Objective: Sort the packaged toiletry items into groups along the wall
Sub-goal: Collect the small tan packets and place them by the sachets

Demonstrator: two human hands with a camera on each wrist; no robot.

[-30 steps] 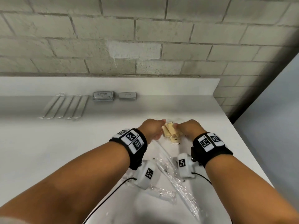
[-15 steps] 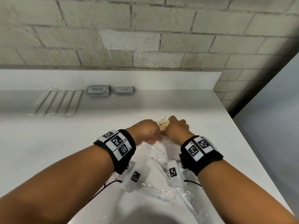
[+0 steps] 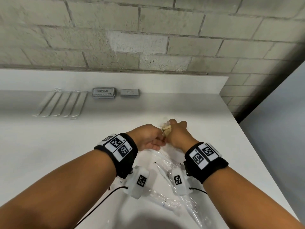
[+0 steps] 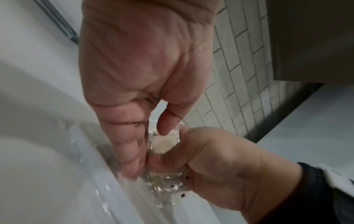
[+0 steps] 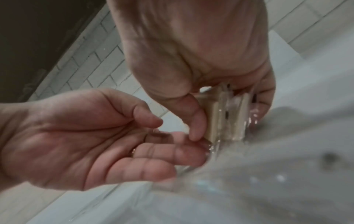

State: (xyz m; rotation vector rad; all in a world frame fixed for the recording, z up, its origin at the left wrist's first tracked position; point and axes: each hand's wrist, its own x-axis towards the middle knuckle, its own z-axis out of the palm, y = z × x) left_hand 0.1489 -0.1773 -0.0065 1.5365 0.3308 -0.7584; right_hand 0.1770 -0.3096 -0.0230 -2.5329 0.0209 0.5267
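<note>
Several wrapped soaps (image 5: 226,115) in right hand (image 3: 177,135)

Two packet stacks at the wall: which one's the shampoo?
The left stack, beside the long wrapped sticks: its label reads "SHAMPOO WITH CONDITIONER" and it is wider. The right stack is smaller, its print too small to read.

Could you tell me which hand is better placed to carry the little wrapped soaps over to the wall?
The right hand: its thumb and fingers already clamp the stack of soaps. The left hand lies beside it with loosely curled fingers, gripping nothing.
</note>
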